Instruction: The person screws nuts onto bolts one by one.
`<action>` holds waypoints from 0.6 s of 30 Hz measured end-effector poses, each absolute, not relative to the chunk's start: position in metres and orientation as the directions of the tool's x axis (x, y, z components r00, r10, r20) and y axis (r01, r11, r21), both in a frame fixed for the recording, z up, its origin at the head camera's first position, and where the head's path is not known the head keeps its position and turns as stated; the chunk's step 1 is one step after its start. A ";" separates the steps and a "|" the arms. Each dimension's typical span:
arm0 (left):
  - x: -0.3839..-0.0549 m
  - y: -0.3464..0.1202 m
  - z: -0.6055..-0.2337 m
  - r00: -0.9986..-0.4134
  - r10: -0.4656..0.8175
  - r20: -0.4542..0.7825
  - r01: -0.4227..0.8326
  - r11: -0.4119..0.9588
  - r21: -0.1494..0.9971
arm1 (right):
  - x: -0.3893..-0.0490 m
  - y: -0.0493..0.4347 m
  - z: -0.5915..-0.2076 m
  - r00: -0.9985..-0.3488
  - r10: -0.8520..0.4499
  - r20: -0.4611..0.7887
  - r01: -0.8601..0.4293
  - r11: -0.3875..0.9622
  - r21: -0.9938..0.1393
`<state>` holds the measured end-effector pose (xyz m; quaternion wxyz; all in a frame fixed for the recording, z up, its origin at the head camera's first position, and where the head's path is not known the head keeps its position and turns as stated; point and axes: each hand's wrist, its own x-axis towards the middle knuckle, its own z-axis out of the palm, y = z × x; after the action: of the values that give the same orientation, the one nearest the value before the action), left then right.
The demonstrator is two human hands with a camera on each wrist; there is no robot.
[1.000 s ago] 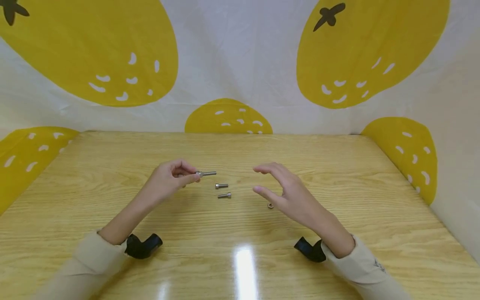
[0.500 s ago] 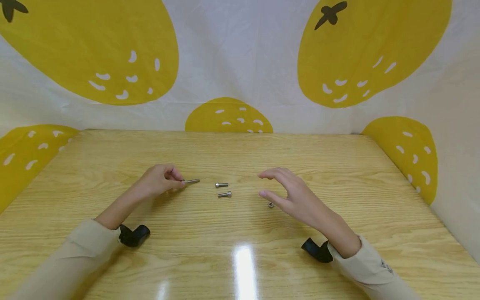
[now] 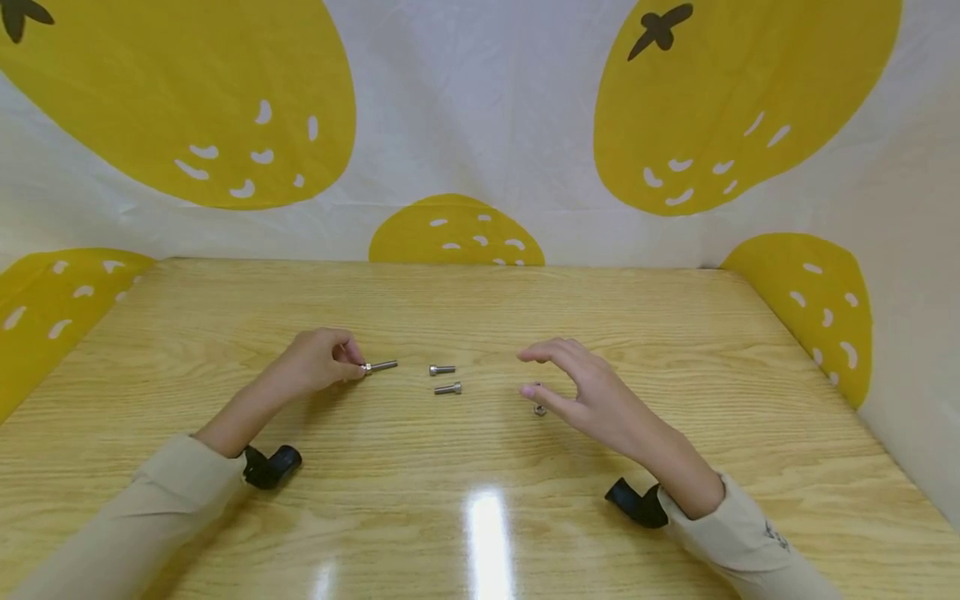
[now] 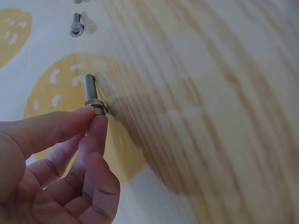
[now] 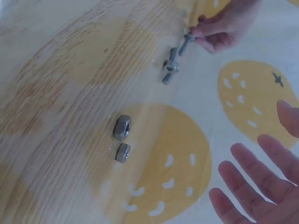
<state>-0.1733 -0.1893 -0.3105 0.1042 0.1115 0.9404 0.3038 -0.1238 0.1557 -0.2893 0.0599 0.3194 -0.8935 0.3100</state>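
Note:
My left hand [image 3: 318, 364] pinches a silver bolt [image 3: 384, 365] at its head end between thumb and forefinger. A nut [image 4: 95, 102] sits on its shank close to the fingertips in the left wrist view. The bolt lies low at the table, its threaded end pointing right. Two loose socket-head bolts lie to its right, an upper bolt [image 3: 442, 369] and a lower bolt [image 3: 448, 389], heads facing opposite ways. My right hand [image 3: 592, 396] hovers with fingers spread and holds nothing. Near its thumb lie two hex nuts, a farther nut [image 5: 123, 127] and a nearer nut [image 5: 123, 153] in the right wrist view.
The wooden table [image 3: 420, 467] fills the lower view, with a bright light reflection near its front. A white cloth with yellow fruit shapes [image 3: 457, 229] hangs behind and on both sides. Black wrist-worn pieces [image 3: 273, 467] stick out from both sleeves.
My left hand has moved left and down with the bolt, lowering it to the table, then stayed almost still. My right hand has drifted slightly right. The loose bolts have stayed put.

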 end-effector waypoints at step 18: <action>-0.172 -0.181 -0.297 -0.959 0.282 -0.029 0.201 0.750 0.630 | -0.124 0.157 -0.290 -0.810 -0.522 0.268 -0.575 0.616 -0.539</action>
<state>-0.1720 -0.1808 -0.2971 0.0613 0.1293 0.9333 0.3292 -0.1239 0.1571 -0.2904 0.0421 0.3052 -0.8979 0.3145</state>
